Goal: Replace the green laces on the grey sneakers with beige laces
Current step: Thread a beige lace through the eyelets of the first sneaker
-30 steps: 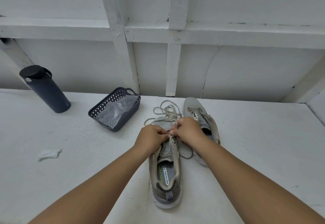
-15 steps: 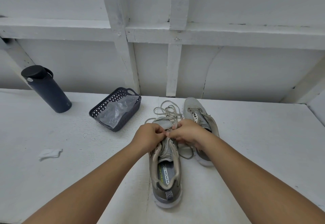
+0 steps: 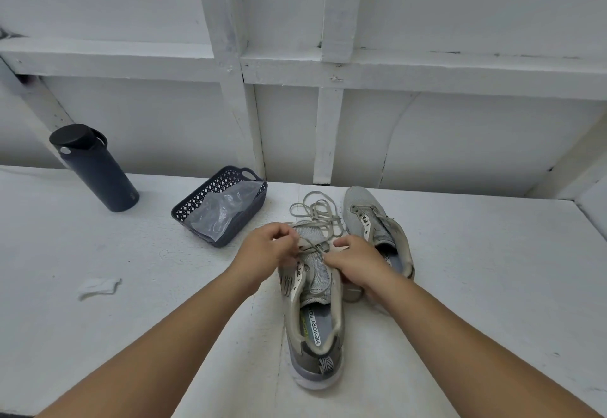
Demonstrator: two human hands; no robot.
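A: Hands moved apart since the last frame, off the shoe's midline. White painted wooden table (image 3: 460,253) carried both grey mesh sneakers: near sneaker (image 3: 312,312) centred, far sneaker (image 3: 371,220) just beside it.

B: Grip?

A: Left hand (image 3: 266,250) and right hand (image 3: 358,263) each pinched the beige flat lace (image 3: 317,212) at the near sneaker's lowest eyelets; slack coiled past the toe.

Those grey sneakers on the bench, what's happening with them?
A person is lacing the near sneaker. The left hand and right hand each pinch the beige lace over its front eyelets; the slack lies looped past the toe. The second sneaker lies alongside, beneath the right hand.
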